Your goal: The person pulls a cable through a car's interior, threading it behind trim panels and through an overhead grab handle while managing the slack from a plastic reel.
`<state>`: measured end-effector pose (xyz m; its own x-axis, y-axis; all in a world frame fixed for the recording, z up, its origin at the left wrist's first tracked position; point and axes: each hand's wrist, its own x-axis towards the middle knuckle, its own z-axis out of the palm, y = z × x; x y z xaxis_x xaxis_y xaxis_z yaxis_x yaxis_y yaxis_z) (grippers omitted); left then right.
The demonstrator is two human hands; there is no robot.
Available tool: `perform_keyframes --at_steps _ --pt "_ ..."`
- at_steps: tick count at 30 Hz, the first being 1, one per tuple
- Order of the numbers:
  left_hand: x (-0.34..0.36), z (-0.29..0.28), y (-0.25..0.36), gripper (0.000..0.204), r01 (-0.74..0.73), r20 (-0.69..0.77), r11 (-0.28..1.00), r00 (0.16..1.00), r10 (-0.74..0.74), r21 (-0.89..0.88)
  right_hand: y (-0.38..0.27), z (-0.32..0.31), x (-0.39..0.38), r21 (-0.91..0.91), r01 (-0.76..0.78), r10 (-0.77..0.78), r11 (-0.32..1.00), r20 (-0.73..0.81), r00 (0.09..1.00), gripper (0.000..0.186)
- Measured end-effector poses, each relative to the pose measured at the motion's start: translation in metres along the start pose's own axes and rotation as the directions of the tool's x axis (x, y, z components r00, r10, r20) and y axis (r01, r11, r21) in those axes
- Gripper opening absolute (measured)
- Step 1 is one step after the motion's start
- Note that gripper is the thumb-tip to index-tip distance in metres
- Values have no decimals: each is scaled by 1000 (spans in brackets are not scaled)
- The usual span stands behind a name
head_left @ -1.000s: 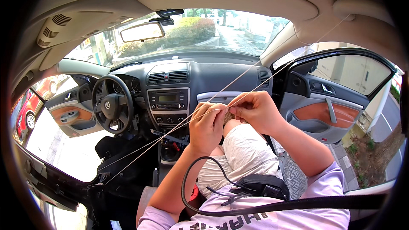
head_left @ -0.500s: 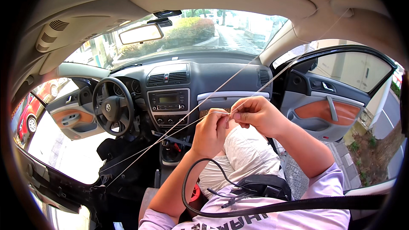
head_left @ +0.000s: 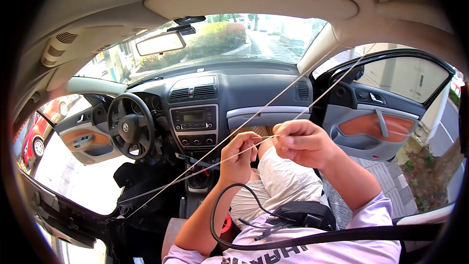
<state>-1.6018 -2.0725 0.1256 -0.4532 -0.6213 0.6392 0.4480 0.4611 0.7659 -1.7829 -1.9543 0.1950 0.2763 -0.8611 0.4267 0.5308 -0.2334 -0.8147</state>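
In front of my lap, my left hand [head_left: 237, 159] is closed in a pinch on a thin string. To its right my right hand [head_left: 305, 143] pinches the same string, thumb against fingers. A short length of string [head_left: 266, 138] runs taut between the two hands, which are apart. Long pale strings cross the car cabin from low on the driver's side to the grab handle [head_left: 415, 13] at upper right. One of them, a pale cord [head_left: 262, 111], passes above both hands. Whether there is a knot at my fingertips is too small to tell.
Ahead are the dashboard [head_left: 259, 85] and the steering wheel [head_left: 131, 126]; the gear lever [head_left: 199, 178] stands low between the seats. Both front doors hang open, including the right door [head_left: 376, 117]. A black pouch [head_left: 308, 215] and a black cable [head_left: 212, 215] lie across me.
My hands have moved apart, the right one rightward and slightly down, the left one slightly down. String now shows stretched between them, where before the fingertips met.
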Motion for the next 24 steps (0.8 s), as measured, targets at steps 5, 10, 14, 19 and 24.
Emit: perform_keyframes --at_steps 5,10,14,19,24 --pt "-16 -14 -23 16 70 18 991 998 -68 -114 -2 35 -7 38 419 -417 907 -44 908 13" --pt "-29 -32 -19 14 46 -33 996 998 -49 -72 -15 48 -21 42 561 -552 826 -136 823 11" --pt "-44 -49 -22 12 108 -44 994 993 -109 -13 -26 35 -37 42 575 -555 817 -211 805 8" --pt "-65 -80 -18 12 137 -19 990 991 -136 43 -37 41 -48 83 666 -636 741 -228 737 9" --pt "-74 -90 -31 12 119 -31 993 992 -119 11 -37 54 -29 326 652 -619 684 -212 756 9"
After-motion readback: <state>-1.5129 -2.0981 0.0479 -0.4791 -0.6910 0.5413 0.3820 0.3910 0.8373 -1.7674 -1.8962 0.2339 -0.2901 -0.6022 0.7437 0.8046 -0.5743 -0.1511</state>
